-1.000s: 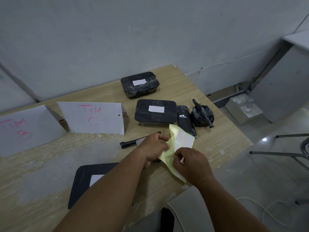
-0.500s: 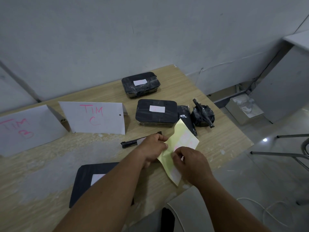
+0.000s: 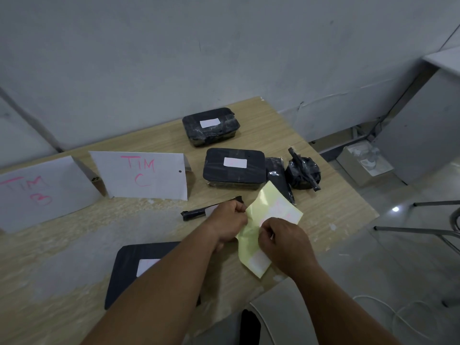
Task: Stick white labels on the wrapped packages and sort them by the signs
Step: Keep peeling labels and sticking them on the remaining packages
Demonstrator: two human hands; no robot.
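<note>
My left hand [image 3: 227, 224] pinches the left edge of a yellow label sheet [image 3: 270, 216] held above the wooden table [image 3: 331, 207]. My right hand [image 3: 283, 239] pinches at a white label on the sheet's middle. Two black wrapped boxes [image 3: 211, 127] [image 3: 234, 169] with white labels lie behind the sheet. A narrow black package [image 3: 277, 174] and a round black package [image 3: 302, 173] lie to their right without visible labels. A flat black package [image 3: 129, 267] with a label sits near me under my left arm. A thin black package [image 3: 196, 214] lies by my left hand.
Two folded paper signs stand on the left, "TIM C" [image 3: 142, 174] and "TIM B" [image 3: 37, 192], in pink writing. The table's right edge drops to a tiled floor with a grey cabinet [image 3: 423, 125], a white box [image 3: 366, 161] and chair legs [image 3: 418, 229].
The label sheet has opened up and flattened between my hands. My right hand's fingers have shifted up to its middle.
</note>
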